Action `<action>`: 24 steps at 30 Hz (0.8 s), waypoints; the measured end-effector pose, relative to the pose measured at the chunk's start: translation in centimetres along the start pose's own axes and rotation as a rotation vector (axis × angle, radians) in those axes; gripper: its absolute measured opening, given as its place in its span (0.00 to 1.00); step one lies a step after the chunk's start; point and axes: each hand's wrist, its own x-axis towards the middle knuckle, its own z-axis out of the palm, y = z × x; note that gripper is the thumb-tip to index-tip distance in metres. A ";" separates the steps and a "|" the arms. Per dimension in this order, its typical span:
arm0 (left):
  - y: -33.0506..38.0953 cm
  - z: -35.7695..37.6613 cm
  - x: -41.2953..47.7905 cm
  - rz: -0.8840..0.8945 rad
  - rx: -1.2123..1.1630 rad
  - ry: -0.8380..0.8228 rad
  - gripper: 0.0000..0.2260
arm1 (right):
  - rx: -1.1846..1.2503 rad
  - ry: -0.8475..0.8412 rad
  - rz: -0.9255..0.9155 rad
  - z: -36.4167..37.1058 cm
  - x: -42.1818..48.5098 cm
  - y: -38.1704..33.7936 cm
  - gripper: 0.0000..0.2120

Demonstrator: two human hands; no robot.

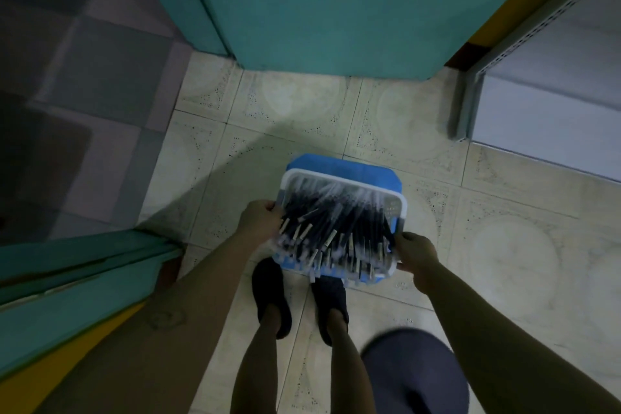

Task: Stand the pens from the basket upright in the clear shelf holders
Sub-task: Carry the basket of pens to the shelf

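A white basket (403, 207) heaped with dark pens (336, 225) sits at 6 o'clock over something blue (342, 168). The left hand (260, 223) grips its 9 o'clock rim, the right hand (416, 255) its 4 o'clock corner. Tiled floor (302, 118) spreads toward 12; a grey shelf (537, 94) stands at 2. Any print on the pens is too blurred to read.

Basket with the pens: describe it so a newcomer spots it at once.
Start at the pale tiled floor in front of the teal panel. Low in the middle, above the dark shoes, the left hand and right hand grip opposite sides of a pale-rimmed basket. It alone is crammed with dark pens, with blue showing under it.
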 end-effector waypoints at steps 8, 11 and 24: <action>2.7 -8.0 -6.8 0.089 -0.006 0.042 0.11 | -0.122 -0.030 -0.152 -3.4 -8.0 -7.9 0.11; 5.0 -12.6 -10.0 0.125 -0.043 0.106 0.11 | -0.181 -0.012 -0.265 -4.0 -12.5 -12.5 0.13; 10.0 -30.5 -27.7 0.178 -0.478 0.473 0.06 | -0.377 -0.200 -0.791 -2.2 -28.8 -31.8 0.18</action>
